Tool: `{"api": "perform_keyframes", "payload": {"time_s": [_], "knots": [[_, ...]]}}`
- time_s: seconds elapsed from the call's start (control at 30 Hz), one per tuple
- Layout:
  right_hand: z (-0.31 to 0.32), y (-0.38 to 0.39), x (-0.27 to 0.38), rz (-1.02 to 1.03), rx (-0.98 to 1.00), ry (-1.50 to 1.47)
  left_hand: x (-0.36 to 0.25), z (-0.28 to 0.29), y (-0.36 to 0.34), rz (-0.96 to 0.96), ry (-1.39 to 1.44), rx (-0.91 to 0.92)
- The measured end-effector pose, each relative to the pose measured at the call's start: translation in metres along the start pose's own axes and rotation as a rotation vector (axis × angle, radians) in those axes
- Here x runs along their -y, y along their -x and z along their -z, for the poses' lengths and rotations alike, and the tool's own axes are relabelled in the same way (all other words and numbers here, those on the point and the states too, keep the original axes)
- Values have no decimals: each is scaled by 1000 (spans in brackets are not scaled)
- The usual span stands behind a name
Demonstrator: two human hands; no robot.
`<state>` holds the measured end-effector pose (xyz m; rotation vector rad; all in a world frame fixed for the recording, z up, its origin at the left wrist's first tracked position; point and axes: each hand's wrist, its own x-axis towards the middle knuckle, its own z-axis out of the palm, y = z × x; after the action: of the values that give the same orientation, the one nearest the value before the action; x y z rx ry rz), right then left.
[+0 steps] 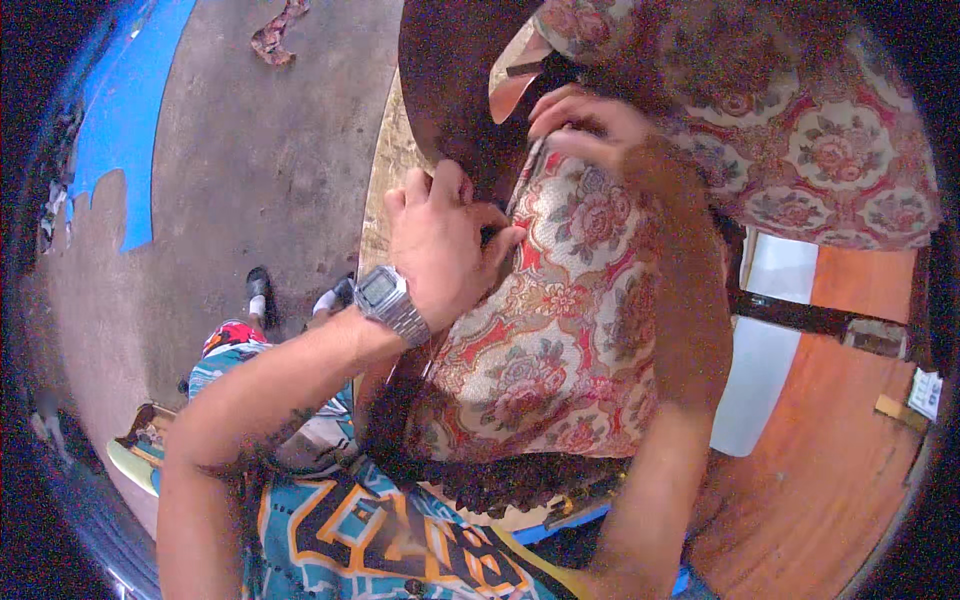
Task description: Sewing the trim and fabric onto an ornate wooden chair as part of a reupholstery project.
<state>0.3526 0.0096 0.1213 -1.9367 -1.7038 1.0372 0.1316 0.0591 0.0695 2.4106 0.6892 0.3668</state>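
Note:
A floral upholstery fabric (560, 290) in red, cream and grey covers a padded piece in front of me. Its folded edge runs along a dark brown curved panel (440, 80). My left hand (440, 245), with a silver digital watch (385, 295) on its wrist, pinches that edge between thumb and bent fingers. Farther up the same edge, my right hand (605, 130) is closed, its fingertips at the fabric's upper corner. The exact grip of the right fingers is partly hidden and a little blurred.
More matching floral upholstery (830, 150) fills the upper right. Below it lie orange-brown boards (820, 460) with a white panel (755, 385). Dark ruffled trim (510, 485) hangs near my body. A blue sheet (140, 120) and a crumpled rag (275, 40) lie on the grey floor (270, 140).

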Motion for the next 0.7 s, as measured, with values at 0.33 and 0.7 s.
{"api": "perform_keyframes", "payload": {"time_s": [0.33,0.7], "knots": [[13,1,-36,337,149,289,-6,-8,1,59,73,-35],[-18,0,-29,131,-113,430,-1,-15,-1,-18,21,-77]]}}
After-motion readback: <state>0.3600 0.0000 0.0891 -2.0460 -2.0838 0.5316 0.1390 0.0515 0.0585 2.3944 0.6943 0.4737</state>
